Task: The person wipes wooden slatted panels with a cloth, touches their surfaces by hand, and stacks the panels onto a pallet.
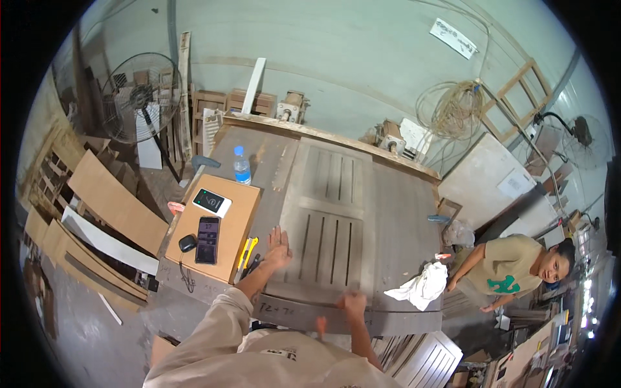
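Observation:
A grey wooden door panel [294, 258] with long slots in two sections lies flat on the workbench [407, 252]. My left hand [278, 251] rests near the panel's left edge, fingers stretched out and holding nothing. My right hand [352, 302] is closed at the panel's near edge; what it grips, if anything, is hidden. A small blurred orange thing [321, 323] shows between my arms, its kind unclear. Beside my left hand lies a yellow utility knife [247, 252], next to a cardboard box [223, 257]. To the right of my right hand is a crumpled white cloth [420, 286].
The box carries a phone [207, 240], a white device [212, 202] and a black pouch-like item [187, 243]. A water bottle [241, 165] stands behind it. A person [511, 262] is beyond the bench's right side. Wood boards [116, 200] and a fan [141, 97] stand left.

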The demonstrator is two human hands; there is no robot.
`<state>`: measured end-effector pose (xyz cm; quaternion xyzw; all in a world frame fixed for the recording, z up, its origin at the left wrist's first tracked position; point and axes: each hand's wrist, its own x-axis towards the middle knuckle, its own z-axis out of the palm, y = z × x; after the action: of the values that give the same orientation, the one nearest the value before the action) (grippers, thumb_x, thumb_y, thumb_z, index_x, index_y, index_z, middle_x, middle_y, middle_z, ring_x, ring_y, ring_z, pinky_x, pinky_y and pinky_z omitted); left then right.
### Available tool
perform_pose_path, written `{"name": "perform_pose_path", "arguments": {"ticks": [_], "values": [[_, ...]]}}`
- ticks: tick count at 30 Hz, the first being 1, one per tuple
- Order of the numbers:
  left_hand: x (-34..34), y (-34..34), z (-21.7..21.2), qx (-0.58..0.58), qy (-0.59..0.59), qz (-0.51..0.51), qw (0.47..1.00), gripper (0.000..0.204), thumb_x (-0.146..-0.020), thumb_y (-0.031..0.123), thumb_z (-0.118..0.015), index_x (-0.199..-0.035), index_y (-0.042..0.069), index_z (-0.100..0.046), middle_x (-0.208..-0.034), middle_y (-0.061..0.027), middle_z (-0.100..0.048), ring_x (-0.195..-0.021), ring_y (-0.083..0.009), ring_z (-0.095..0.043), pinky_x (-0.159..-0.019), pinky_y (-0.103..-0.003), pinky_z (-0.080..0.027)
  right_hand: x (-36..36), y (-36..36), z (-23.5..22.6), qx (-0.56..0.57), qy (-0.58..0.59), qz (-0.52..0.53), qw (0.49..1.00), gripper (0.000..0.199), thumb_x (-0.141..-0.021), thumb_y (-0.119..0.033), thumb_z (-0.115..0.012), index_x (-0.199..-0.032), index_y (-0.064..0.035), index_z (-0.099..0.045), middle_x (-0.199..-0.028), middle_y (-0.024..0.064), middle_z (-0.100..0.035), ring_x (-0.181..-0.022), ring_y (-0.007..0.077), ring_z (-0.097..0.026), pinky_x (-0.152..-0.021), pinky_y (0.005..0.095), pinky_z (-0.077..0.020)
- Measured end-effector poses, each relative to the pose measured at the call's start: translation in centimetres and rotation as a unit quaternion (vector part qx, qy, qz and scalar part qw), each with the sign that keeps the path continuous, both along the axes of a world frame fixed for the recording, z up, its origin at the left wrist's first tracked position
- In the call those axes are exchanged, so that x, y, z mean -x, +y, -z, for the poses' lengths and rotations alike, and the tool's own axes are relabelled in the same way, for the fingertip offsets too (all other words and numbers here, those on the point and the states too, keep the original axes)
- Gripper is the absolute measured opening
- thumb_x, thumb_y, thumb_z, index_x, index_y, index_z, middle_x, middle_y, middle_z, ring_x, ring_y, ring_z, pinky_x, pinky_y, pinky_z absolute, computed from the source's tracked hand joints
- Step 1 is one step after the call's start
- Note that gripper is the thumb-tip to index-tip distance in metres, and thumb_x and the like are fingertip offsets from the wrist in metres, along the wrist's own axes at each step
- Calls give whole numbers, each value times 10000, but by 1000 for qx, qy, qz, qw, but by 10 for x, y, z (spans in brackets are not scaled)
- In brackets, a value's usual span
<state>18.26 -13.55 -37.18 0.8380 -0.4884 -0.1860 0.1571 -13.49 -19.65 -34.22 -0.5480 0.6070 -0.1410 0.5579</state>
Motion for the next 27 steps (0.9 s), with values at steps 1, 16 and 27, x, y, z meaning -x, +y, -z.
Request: {"name": "perform_pose_path", "arguments": {"ticks": [1, 16, 27], "values": [[4, 0, 5, -2, -3, 5, 1000, 742, -853, 203, -508, -1434, -85, -148, -1496, -334, 1, -1405, -455, -28, -1135, -523, -96, 0, -11, -5, 199, 135, -69, 968, 581, -770, -220, -682, -1255, 7, -457, -986, 238, -657, -896, 435, -633, -765, 475, -516], [12, 50, 37, 182, -167, 41, 968, 634, -780, 20, -501, -1366, -95, -287, -1460, -324, -183, -1357, -452, -200, -1100, -536, -171, 12, -12, 22, 367, 127, -32, 921, 724, -692, -89, -739, -1315, -24, -376, -1289, 230, -470, -1152, 445, -443, -971, 466, -374], [-36, -7, 30, -50, -205, 11, 977, 729, -841, 330, -568, -1298, -190, -339, -1331, -325, -402, -1197, -431, -411, -1014, -474, -303, -10, -33, 6, 321, 286, -11, 903, 762, -728, -248, -722, -1356, -18, -355, -1238, 205, -480, -1185, 378, -439, -970, 449, -405]]}}
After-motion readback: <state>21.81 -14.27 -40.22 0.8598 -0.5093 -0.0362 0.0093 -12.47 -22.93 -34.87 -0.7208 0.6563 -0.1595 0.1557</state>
